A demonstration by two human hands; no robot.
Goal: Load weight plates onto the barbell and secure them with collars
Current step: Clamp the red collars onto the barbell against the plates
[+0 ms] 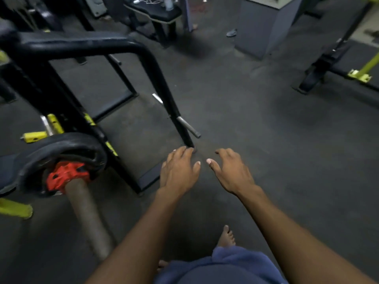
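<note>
Dark rubbery floor (pixel 256 124), scuffed and matte, fills most of the view.

At 10 o'clock: black tubular rack frame (pixel 155 78), round-section steel bent over at the top, one leg coming down to the floor just beyond the left hand's fingertips. A short bare-metal peg (pixel 188 127) sticks out of that leg near its foot. Yellow-green brackets (pixel 34 136) show behind the frame.

At 8 o'clock: barbell sleeve (pixel 88 218), dull brownish metal, cylindrical, its end pointing toward the person. A black weight plate (pixel 61 148), rounded rubber-looking rim, sits on the sleeve. A red collar (pixel 66 175), ribbed plastic look, sits against the plate's outer face, around the sleeve.

At 2 o'clock: second black and yellow-green machine base (pixel 320 76). At 1 o'clock: grey boxy pillar (pixel 264 27). At 12 o'clock: padded bench (pixel 162 13) with small blurred items on it.

Left hand (pixel 178 171) and right hand (pixel 233 171) are stretched forward at centre, palms down, side by side, thumbs near but apart. Fingers spread and slightly curled, both empty. Both are well to the right of the plate and collar.

At 6 o'clock: blue shorts (pixel 221 267), one bare foot (pixel 226 237) on the floor.
</note>
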